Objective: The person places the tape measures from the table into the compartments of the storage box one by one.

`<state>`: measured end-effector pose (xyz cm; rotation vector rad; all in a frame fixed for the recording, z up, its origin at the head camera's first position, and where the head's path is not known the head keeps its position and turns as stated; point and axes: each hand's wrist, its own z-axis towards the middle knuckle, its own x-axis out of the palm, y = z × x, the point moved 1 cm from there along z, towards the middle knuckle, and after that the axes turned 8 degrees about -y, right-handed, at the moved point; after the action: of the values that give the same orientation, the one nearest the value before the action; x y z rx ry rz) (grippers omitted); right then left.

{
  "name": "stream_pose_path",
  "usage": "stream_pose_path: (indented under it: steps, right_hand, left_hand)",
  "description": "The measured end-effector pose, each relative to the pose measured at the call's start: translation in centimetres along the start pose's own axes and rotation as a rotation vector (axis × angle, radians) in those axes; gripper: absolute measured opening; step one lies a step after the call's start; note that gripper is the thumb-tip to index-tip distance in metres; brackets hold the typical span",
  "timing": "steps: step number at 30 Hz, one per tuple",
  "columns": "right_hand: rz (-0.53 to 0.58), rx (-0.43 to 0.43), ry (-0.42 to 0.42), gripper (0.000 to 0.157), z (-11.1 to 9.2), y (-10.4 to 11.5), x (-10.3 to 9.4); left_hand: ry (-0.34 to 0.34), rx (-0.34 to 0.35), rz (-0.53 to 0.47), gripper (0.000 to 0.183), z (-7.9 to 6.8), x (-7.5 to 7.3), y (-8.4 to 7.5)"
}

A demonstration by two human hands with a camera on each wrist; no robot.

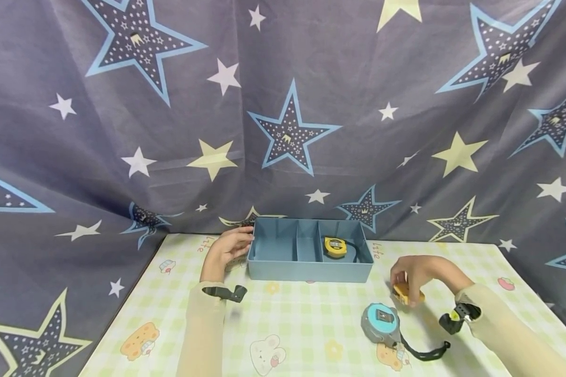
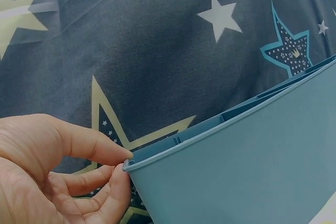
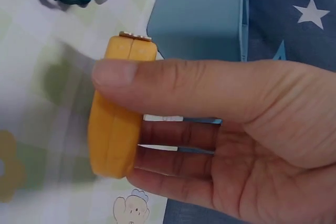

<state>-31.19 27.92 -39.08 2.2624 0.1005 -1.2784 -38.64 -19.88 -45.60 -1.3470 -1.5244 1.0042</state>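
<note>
My right hand (image 1: pixel 412 275) grips an orange-yellow tape measure (image 3: pixel 116 135), thumb across one side and fingers on the other. In the head view it is over the right part of the table, beside the box. At the box's left end, my left hand (image 1: pixel 228 247) pinches the top corner of the rim between thumb and fingers. The box (image 1: pixel 309 271) is blue-grey, with dividers making three compartments. A yellow tape measure (image 1: pixel 335 247) with a black strap lies in the right compartment. In front of the box, a turquoise and grey tape measure (image 1: pixel 381 321) rests on the table.
A black wrist strap (image 1: pixel 424 355) trails rightward from the turquoise tape measure. The table has a green checked cloth (image 1: pixel 207 335) with cartoon prints. Directly behind the box hangs a dark grey curtain (image 1: pixel 283 193) with stars.
</note>
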Motion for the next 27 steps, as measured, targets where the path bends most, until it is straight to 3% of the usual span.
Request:
stream_pose_path:
  steps: [11, 18, 27]
  right_hand:
    - [0.146, -0.101, -0.123, 0.052, -0.9, 0.4, -1.1]
    - [0.120, -0.210, -0.201, 0.051, -0.3, 1.4, -2.3]
    - [0.114, -0.208, -0.222, 0.056, 0.5, 2.8, -3.5]
  left_hand:
    - [0.002, 0.001, 0.012, 0.055, -0.2, 0.0, 0.0]
    - [0.008, 0.001, 0.014, 0.057, -0.2, 0.0, 0.0]
    - [0.023, 0.017, 0.011, 0.057, -0.1, -0.1, 0.2]
